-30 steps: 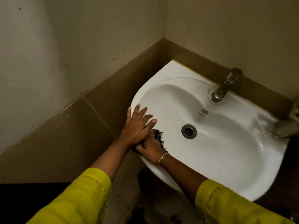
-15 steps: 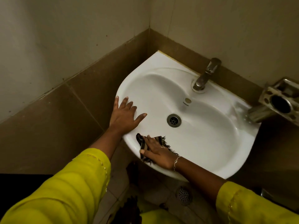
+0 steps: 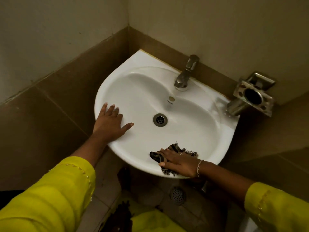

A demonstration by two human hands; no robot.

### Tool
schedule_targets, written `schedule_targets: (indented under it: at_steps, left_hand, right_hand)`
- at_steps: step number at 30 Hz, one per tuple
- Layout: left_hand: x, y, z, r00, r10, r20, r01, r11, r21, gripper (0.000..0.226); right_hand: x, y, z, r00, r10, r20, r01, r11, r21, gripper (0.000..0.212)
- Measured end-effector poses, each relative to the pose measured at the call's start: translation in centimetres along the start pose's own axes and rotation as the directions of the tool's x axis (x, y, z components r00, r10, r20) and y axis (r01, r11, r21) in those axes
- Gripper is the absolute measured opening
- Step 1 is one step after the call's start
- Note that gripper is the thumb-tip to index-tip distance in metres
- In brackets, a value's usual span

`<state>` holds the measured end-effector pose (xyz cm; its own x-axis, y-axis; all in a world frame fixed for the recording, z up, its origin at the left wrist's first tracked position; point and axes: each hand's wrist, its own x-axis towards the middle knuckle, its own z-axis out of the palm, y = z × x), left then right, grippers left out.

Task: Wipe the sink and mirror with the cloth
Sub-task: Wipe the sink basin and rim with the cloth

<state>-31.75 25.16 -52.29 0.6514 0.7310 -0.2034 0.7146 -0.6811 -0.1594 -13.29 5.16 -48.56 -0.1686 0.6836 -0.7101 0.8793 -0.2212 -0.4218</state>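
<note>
A white sink (image 3: 192, 129) is fixed in the corner of a tiled wall. Its steel drain (image 3: 160, 120) lies mid-basin. My left hand (image 3: 110, 123) rests flat on the sink's left rim, fingers spread, holding nothing. My right hand (image 3: 179, 162) presses a dark striped, frayed cloth (image 3: 157, 156) onto the near front rim. The cloth sticks out from under the fingers on both sides. No mirror is in view.
A metal tap (image 3: 184, 74) stands at the back of the sink. A steel holder (image 3: 252, 96) is mounted on the wall at the sink's right corner. A floor drain (image 3: 178, 195) lies below the sink. Brown tiled walls close in left and behind.
My right hand has slid the cloth rightward along the front rim, away from the left hand. My left hand stays flat on the left rim. The view has shifted.
</note>
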Motion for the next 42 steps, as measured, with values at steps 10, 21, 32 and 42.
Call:
schedule_targets:
  at_steps: [10,21,32,42]
  left_hand:
    - [0.3,-0.2,0.5,0.995,0.005,-0.101,-0.005,1.0,-0.001,0.102]
    - [0.3,-0.3,1.2,0.994,-0.008,-0.111,-0.005,0.994,-0.112,0.084]
    - [0.5,-0.3,1.2,0.997,-0.02,-0.075,0.011,0.992,-0.122,0.07]
    - [0.5,-0.5,1.2,0.995,-0.021,-0.102,0.006,0.99,-0.144,0.068]
  right_hand:
    - [-1.7,8.4,-2.8,0.996,0.038,0.08,0.006,0.873,-0.488,0.133]
    - [1.1,14.8,-9.2,0.998,-0.053,0.03,0.052,0.485,-0.873,0.099]
    - [9.1,11.2,-15.0,0.92,-0.391,0.01,0.02,0.02,-1.0,0.038]
    - [9.6,12.0,-14.1,0.936,-0.345,-0.067,-0.103,-0.088,-0.991,0.052]
